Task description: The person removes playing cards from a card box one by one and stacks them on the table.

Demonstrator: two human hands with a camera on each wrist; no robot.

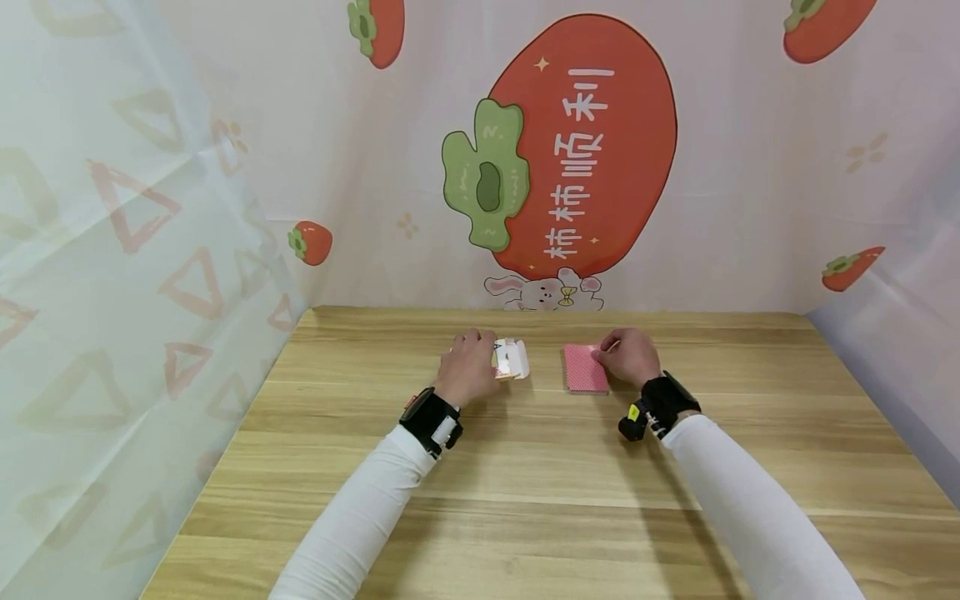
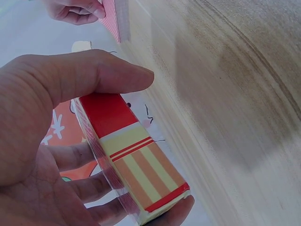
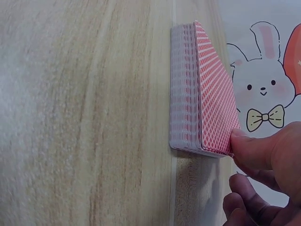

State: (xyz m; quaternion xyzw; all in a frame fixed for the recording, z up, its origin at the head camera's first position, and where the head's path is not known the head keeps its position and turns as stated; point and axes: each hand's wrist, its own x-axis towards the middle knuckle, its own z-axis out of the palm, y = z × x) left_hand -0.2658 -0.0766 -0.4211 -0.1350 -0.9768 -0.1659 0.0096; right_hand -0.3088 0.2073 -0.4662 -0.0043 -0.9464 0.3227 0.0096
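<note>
My left hand (image 1: 467, 371) grips a small playing-card box (image 2: 136, 155), thumb across its red end and fingers around the other side. In the head view the box's white flap (image 1: 517, 358) stands out on its right. To the right of it, a deck of red-patterned playing cards (image 1: 585, 368) lies face down in a neat stack on the table. My right hand (image 1: 632, 357) pinches the top playing card (image 3: 217, 94) at a near corner, thumb (image 3: 251, 148) on the patterned back. That card's edge stands slightly off the stack.
The wooden table (image 1: 525, 517) reaches back to a hanging cloth (image 1: 420, 275) printed with persimmons and a rabbit. More pale cloth (image 1: 112, 333) hangs along the left side. Each wrist wears a black strapped device (image 1: 432, 421).
</note>
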